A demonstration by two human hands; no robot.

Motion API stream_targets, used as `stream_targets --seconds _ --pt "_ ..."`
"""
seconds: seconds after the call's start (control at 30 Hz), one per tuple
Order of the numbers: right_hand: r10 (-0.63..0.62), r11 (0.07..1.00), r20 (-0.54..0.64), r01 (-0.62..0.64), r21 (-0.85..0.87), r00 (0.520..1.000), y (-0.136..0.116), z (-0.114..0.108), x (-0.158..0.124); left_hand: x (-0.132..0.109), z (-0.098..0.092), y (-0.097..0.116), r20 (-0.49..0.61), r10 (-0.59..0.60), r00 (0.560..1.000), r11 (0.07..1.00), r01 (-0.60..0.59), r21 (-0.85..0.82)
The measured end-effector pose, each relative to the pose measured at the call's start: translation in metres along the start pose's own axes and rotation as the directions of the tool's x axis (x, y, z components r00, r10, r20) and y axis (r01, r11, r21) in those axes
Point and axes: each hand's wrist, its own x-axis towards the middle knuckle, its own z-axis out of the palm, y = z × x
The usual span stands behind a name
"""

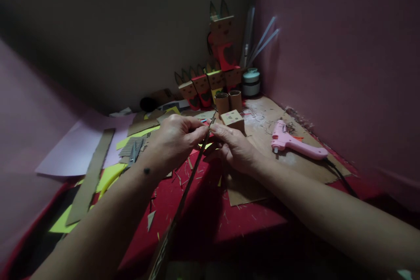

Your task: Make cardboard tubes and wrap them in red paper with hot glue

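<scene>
My left hand [175, 140] and my right hand [233, 146] meet over a red cloth [203, 210] and both pinch the far end of a long thin cardboard strip [192, 175]. The strip is seen edge-on and runs from my fingers down toward the camera. Just beyond my right fingers stands a small cardboard cube [232, 119] with coloured dots. Both hands are closed on the strip.
A pink glue gun [297, 143] lies on a cardboard sheet [265, 127] to the right. Cardboard animal figures [210, 81], two tubes [229, 100] and a tape roll [251, 81] stand at the back. Left lie scissors [134, 154], yellow paper [110, 175], a long cardboard strip [92, 170] and pink paper [82, 144].
</scene>
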Motion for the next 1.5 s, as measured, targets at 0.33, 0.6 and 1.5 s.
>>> stream_targets --seconds 0.33,0.6,1.5 --pt "0.006 1.000 0.036 -0.007 0.029 0.999 0.001 0.000 -0.001 -0.003 0.003 0.007 -0.083 0.002 0.997 0.997 0.004 0.072" --pt "0.018 1.000 0.040 -0.018 -0.002 0.999 -0.002 0.001 -0.001 0.002 0.000 0.002 0.009 -0.061 0.998 0.958 0.061 -0.281" --pt "-0.158 0.909 -0.296 0.022 -0.416 0.942 -0.002 0.003 -0.005 0.031 0.035 -0.058 0.128 0.032 0.991 0.504 0.094 -0.859"
